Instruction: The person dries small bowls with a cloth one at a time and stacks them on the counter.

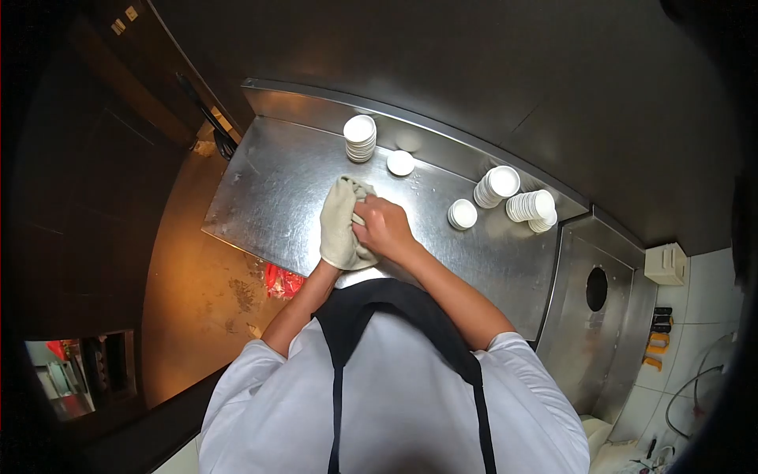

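A pale grey-beige cloth (339, 225) is draped over my left hand, and only the left wrist (324, 276) shows below it. The left fingers are hidden under the fabric, so what they hold cannot be made out. My right hand (384, 227) is closed, its fingers pressed into the right side of the cloth. Both hands are over the near part of the steel counter (272, 170). Beyond them stand a tall stack of small white dishes (360, 141) and, to its right, a small white dish (401, 163).
More white dishes stand at the right: a short stack (462, 214), a leaning stack (497, 186) and a tilted stack (530, 207) by the back ledge. A steel basin section with a dark round hole (597, 289) adjoins the counter. Red plastic packaging (282, 281) lies below the front edge.
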Demonstrator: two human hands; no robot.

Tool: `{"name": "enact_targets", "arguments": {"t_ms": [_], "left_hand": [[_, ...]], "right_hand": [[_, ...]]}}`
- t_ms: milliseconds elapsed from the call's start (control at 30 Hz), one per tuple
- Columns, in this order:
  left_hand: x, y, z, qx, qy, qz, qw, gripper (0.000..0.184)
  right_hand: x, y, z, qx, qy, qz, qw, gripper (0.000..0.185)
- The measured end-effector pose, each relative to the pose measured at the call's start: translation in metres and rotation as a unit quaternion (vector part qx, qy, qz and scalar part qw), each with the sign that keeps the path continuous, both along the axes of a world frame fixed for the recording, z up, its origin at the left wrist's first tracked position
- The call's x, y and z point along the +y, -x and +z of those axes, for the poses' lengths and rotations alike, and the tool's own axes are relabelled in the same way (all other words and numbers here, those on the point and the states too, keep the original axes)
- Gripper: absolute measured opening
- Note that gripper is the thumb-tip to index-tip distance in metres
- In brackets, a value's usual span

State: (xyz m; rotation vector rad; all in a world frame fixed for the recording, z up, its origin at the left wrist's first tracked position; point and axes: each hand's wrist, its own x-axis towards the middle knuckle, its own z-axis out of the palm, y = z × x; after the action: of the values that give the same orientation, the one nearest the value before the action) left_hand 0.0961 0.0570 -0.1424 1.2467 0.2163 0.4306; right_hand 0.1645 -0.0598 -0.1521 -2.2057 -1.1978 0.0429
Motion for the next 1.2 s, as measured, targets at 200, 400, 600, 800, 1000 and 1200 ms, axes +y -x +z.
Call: {"name": "enact_targets", "arguments": {"t_ms": [200,400,600,800,1000,1200], "left_hand": [[0.026,-0.018,-0.076,0.074,0.146,0.05,0.985,0.021],[0.018,-0.023,-0.103,0.073,-0.352,0.209,0.909,0.024],[0.017,-0.019,-0.069,0.235,-0.169,0.058,0.955,0.044],[0.013,-0.005,-0.058,0.228,0.168,0.046,0.958,0.046],[0.02,-0.003,-0.067,0.197,0.224,0.019,0.954,0.046],[0.015,-0.012,-0.044,0.135,0.259,0.019,0.956,0.034]], "right_hand": [[-0.021,-0.039,0.037,0.282,0.16,0.076,0.943,0.052],[-0.01,-0.027,-0.005,0.212,-0.071,-0.121,0.967,0.034],[-0.019,-0.093,-0.112,0.415,-0.158,-0.28,0.851,0.025],[-0.024,-0.134,-0.116,0.502,-0.281,-0.305,0.759,0.037],[-0.063,-0.118,-0.106,0.137,0.038,-0.28,0.949,0.058],[-0.082,-0.005,-0.078,0.143,0.136,0.038,0.98,0.053]]}}
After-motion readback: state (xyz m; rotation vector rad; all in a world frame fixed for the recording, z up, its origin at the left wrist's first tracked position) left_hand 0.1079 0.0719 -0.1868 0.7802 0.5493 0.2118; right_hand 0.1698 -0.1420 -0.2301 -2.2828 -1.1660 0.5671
